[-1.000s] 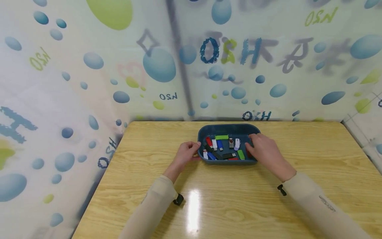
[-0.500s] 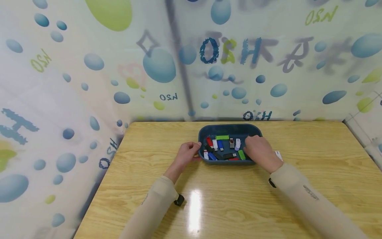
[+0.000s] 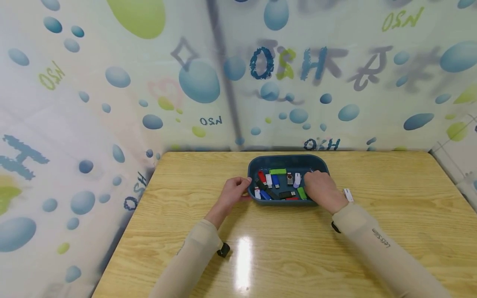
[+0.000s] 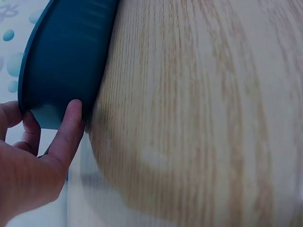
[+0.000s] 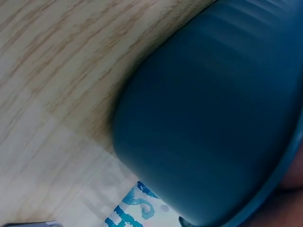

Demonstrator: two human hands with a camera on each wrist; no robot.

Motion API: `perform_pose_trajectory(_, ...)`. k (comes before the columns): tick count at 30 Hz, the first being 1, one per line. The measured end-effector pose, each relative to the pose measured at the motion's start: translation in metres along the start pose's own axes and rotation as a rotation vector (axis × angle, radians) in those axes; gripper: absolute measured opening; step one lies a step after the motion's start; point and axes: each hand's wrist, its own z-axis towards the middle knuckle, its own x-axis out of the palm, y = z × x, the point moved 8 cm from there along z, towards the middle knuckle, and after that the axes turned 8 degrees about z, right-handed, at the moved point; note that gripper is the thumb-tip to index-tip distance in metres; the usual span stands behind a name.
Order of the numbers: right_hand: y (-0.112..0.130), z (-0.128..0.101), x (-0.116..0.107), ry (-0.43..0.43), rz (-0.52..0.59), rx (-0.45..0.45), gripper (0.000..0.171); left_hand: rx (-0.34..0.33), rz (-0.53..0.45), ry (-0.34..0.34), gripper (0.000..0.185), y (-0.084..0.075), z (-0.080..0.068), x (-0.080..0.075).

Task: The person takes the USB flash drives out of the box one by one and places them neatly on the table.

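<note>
Left grip [image 3: 234, 191] pinches the near-left wall of the blue tray [image 3: 287, 159], thumb and fingers curled on its rim, as the left wrist view confirms. Right grip [image 3: 321, 189] reaches into the tray's right end among the flash drives [image 3: 277, 184]; I cannot tell whether its fingers have closed on one. I'd judge it best to hold the tray steady with the left and pick one drive cleanly with the fingertips. Both forearms lie low over the worktop [image 3: 186, 215], angled inward. A white drive [image 3: 348, 194] lies outside the tray, beside the right wrist.
</note>
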Motion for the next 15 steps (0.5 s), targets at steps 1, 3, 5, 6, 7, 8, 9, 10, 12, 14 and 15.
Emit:
perform_pose_trajectory(1, 0.0000, 0.0002, 0.0002, -0.002, -0.003, -0.002, 0.013, 0.002, 0.001, -0.001, 0.035, -0.0002, -0.0002, 0.0001)
perform_pose_trajectory(3, 0.0001, 0.0004, 0.0005, -0.001, -0.004, -0.003, 0.013, 0.005, 0.003, -0.005, 0.035, -0.0008, -0.0004, 0.0001)
perform_pose_trajectory(5, -0.0002, 0.0008, 0.0010, 0.000, -0.004, -0.002, 0.013, 0.008, 0.005, -0.008, 0.034, -0.0012, -0.0004, 0.0002)
perform_pose_trajectory(6, -0.0005, 0.0011, 0.0014, 0.000, -0.005, -0.002, 0.014, 0.009, 0.006, -0.009, 0.034, -0.0013, -0.0005, 0.0002)
perform_pose_trajectory(7, -0.0008, 0.0014, 0.0016, -0.001, -0.003, -0.002, 0.014, 0.008, 0.006, -0.010, 0.034, -0.0013, -0.0006, 0.0002)
perform_pose_trajectory(8, -0.0010, 0.0013, 0.0017, -0.002, 0.004, -0.002, 0.014, 0.008, 0.006, -0.011, 0.034, -0.0013, -0.0007, 0.0003)
perform_pose_trajectory(9, -0.0016, 0.0013, 0.0018, -0.004, 0.012, 0.002, 0.014, 0.008, 0.006, -0.011, 0.034, -0.0014, -0.0008, 0.0003)
perform_pose_trajectory(10, -0.0021, 0.0011, 0.0019, -0.006, 0.023, 0.004, 0.014, 0.009, 0.006, -0.011, 0.034, -0.0015, -0.0009, 0.0003)
perform_pose_trajectory(12, -0.0029, 0.0004, 0.0014, -0.013, 0.047, 0.009, 0.014, 0.011, 0.007, -0.012, 0.034, -0.0016, -0.0013, 0.0004)
perform_pose_trajectory(14, -0.0037, -0.0007, -0.0002, -0.029, 0.074, 0.013, 0.016, 0.013, 0.008, -0.011, 0.034, -0.0018, -0.0014, 0.0005)
perform_pose_trajectory(15, -0.0042, -0.0014, -0.0014, -0.040, 0.081, 0.017, 0.017, 0.013, 0.007, -0.011, 0.034, -0.0018, -0.0014, 0.0006)
